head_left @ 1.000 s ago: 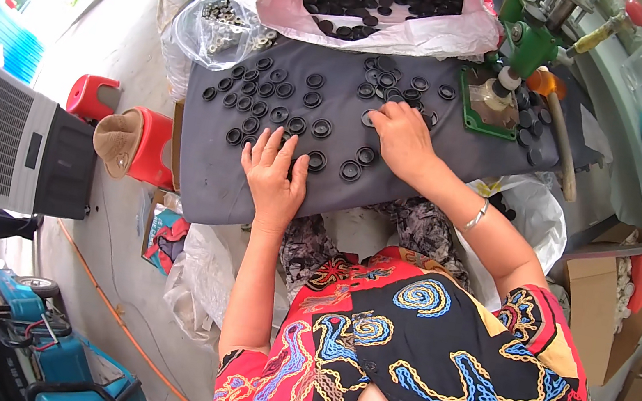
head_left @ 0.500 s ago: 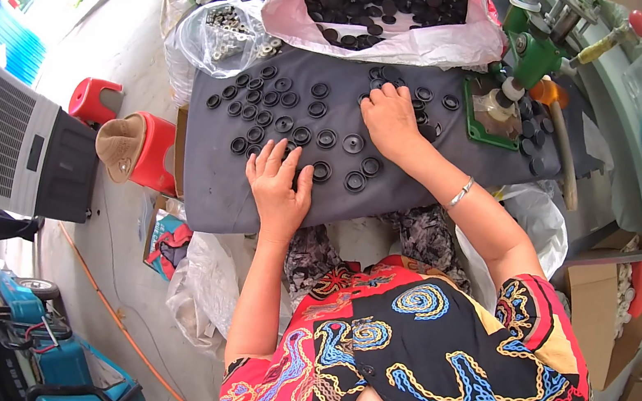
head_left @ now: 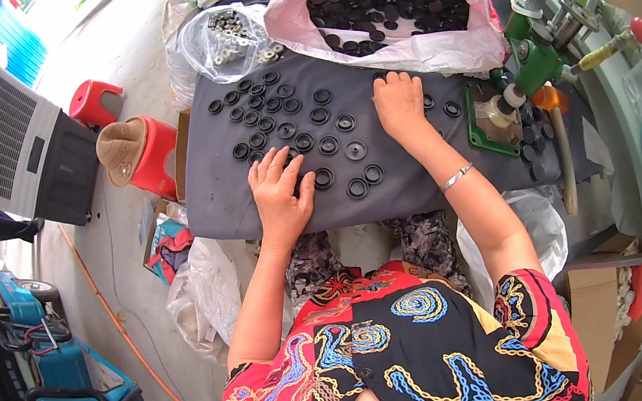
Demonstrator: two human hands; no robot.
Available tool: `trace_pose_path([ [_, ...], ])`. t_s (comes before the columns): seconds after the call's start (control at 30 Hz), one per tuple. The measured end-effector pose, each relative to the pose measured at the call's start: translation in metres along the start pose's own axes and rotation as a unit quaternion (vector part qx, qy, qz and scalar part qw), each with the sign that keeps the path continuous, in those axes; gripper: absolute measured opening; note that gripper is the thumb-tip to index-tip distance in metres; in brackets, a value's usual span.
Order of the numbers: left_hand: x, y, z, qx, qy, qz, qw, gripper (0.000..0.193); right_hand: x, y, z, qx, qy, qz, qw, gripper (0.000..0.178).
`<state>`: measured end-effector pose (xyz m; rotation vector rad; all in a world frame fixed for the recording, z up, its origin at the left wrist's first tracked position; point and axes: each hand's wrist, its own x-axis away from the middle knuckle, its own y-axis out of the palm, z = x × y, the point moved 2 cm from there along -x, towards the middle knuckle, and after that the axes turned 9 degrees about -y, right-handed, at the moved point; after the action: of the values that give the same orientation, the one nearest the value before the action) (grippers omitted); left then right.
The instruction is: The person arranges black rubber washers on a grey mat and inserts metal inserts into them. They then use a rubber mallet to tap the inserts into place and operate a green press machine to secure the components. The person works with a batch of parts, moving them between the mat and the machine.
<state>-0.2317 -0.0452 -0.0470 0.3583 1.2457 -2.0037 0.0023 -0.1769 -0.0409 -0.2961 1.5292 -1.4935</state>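
Black round grooved plastic parts point(head_left: 329, 145) lie spread in loose rows over the grey cloth-covered table point(head_left: 213, 197). My left hand point(head_left: 282, 195) rests at the near side of them, fingers spread, its fingertips touching or covering a part or two. Farther off and to the right, my right hand point(head_left: 399, 108) is bent down on the cloth in front of the bag. Its fingers are drawn together, and whatever lies under them is hidden. One black part point(head_left: 379, 76) peeks out beside its fingertips. More black parts point(head_left: 452, 108) sit to its right.
A white and pink bag point(head_left: 313, 33) of black discs stands at the far edge. Left of it is a clear bag point(head_left: 195, 45) of small metal pieces. A green hand press point(head_left: 535, 71) and a wooden-handled hammer point(head_left: 564, 158) are at right. Red stools point(head_left: 157, 155) stand on the floor.
One more black part lies on the cloth between the rows and my right hand. That hand is back over the far group, its fingers more bunched. My left hand has hardly moved.
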Motion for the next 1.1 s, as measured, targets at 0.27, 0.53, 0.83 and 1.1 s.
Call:
trace_pose_path([
  [0.27, 0.001, 0.000, -0.001, -0.012, 0.004, 0.007, 1.000, 0.030, -0.004, -0.009, -0.026, -0.051, -0.131, 0.044, 0.989, 0.011],
  [0.53, 0.000, -0.003, 0.000, -0.011, -0.002, 0.011, 1.000, 0.029, -0.029, -0.005, -0.024, -0.069, -0.049, 0.051, 0.995, 0.014],
  [0.83, 0.002, 0.000, 0.000, 0.001, -0.006, 0.006, 1.000, 0.030, -0.028, 0.009, 0.015, 0.009, -0.065, -0.027, 0.997, 0.011],
  [1.1, -0.001, -0.002, 0.003, -0.009, -0.004, 0.005, 1.000, 0.029, -0.042, 0.009, -0.018, -0.073, -0.141, 0.024, 0.987, 0.013],
])
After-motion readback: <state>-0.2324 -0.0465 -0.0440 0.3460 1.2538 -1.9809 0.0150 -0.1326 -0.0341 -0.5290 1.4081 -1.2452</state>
